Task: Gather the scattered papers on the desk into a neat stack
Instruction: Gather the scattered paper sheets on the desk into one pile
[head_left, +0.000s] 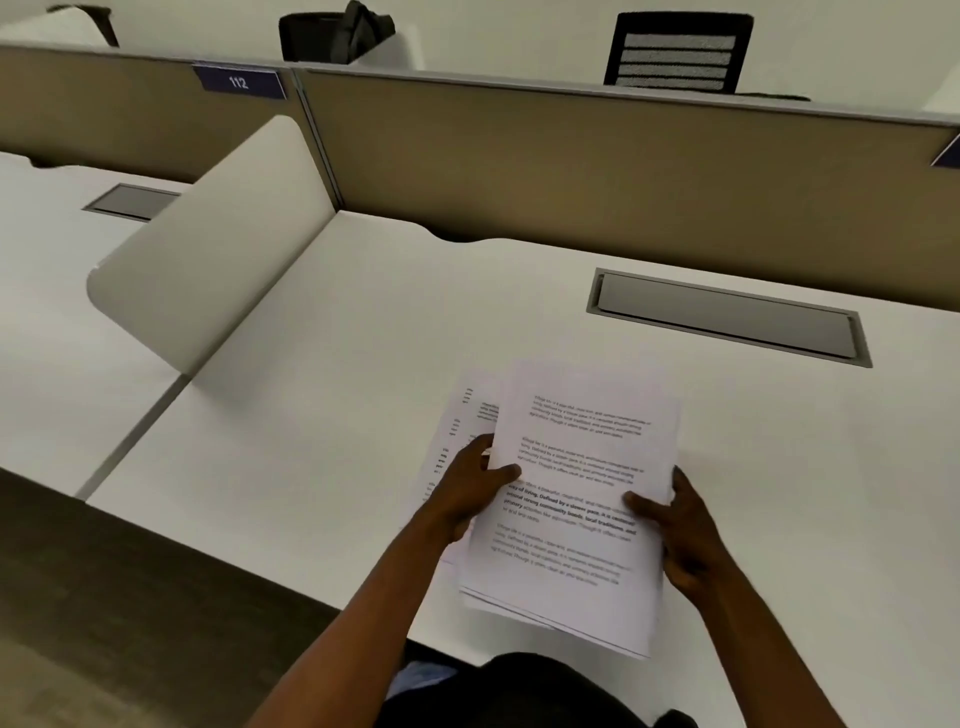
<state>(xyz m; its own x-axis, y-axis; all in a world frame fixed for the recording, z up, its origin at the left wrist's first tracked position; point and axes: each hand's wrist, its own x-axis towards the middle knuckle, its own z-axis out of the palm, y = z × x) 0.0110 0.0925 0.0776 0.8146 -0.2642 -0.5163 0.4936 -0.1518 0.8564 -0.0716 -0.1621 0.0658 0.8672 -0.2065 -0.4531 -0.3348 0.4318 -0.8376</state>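
1. Several thin white sheets of paper (576, 499) printed with blocks of black text are held together above the near middle of the tabletop (322, 405); their edges are not aligned, and one sheet juts out to the left behind the top one.
2. Smooth and matte white, the tabletop has a rectangular grey metal-looking hatch (727, 317) set flush into it at the far right.
3. On the left edge of the sheets, the left hand (470, 486) has its thumb laid over the top page and its fingers (480, 444) curled behind, closed on the paper.
4. At the right edge, the right hand (680, 530) does likewise, thumb pressed on the printed face, fingers wrapped round the back.
5. Both forearms reach in from the near edge, bare to the frame.
6. Left of the sheets, a rounded white divider (208, 244) stands on the tabletop's side.
7. Along the far edge runs a tan fabric partition (597, 161) bearing a dark label reading 112 (239, 81).
8. Beyond it stands a black mesh-backed chair (678, 52).
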